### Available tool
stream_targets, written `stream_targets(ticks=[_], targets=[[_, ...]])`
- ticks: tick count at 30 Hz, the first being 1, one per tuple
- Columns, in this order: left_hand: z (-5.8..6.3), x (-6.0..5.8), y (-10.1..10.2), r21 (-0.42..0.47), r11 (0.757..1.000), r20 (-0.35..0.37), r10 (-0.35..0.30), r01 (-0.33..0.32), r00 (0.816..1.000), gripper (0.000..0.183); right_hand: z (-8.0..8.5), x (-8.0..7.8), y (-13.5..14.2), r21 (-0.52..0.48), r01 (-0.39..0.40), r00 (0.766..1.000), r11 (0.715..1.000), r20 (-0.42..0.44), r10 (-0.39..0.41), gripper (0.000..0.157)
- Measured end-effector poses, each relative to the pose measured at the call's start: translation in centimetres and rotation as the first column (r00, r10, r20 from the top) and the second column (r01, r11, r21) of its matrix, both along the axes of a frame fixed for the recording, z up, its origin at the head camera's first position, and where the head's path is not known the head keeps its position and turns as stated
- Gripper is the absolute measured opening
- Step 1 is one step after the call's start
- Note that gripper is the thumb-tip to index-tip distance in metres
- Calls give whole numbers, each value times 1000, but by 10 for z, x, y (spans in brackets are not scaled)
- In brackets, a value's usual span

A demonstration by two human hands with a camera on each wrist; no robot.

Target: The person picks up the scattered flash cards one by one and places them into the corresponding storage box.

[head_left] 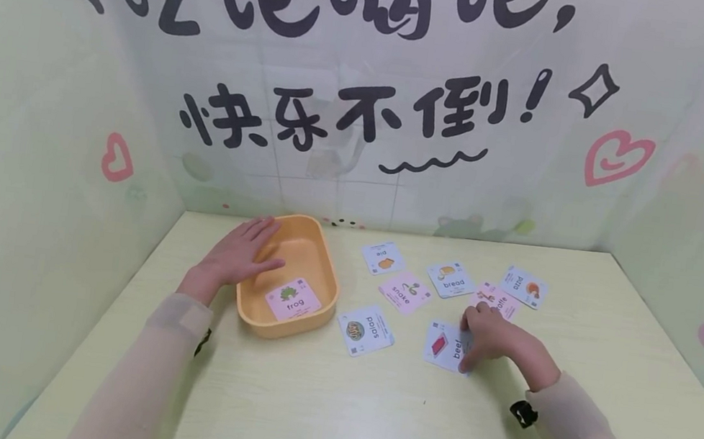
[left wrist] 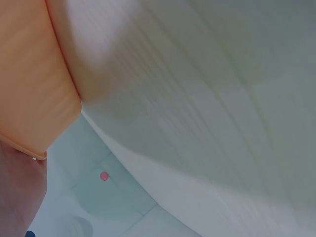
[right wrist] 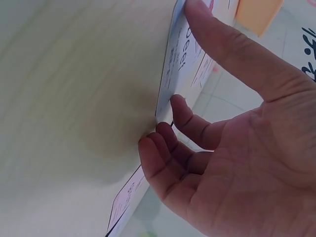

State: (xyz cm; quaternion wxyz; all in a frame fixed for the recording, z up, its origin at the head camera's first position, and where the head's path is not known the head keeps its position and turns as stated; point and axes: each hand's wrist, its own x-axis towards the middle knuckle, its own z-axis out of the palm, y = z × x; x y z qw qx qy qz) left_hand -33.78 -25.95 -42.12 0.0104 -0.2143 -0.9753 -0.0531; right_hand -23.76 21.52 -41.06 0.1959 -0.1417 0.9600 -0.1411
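Observation:
My right hand holds the blue-bordered beef card by its edges, thumb at the near side and curled fingers at the far side. In the right wrist view the thumb and index fingertips meet opposite ends of the beef card, which is close over the table. My left hand rests on the left rim of an orange plastic bin, fingers extended and thumb reaching over the inside. A pink frog card lies in the bin. Just beyond my right fingers is a pink giraffe card, partly covered.
Between bin and right hand lie a salad card, a pink snake card and a pie card. A bread card and a pizza card lie farther back. A printed curtain hangs behind the table.

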Motion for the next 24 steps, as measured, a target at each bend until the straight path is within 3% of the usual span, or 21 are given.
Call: stream_targets(ticks=[13,20,24], targets=[[0,2,0,10,1000,18,8,-8,1000,90,-4,-10,2,48,3,998,999,64,-6,64],[2,3,1,0,1000,12,11,-11,1000,89,-6,-4,4,-46,27,999,999,-19,-28,65],[3,2,1,-4,1000,13,9,-9,1000,89,-7,6,3,-45,13,995,999,-100,-18,71]])
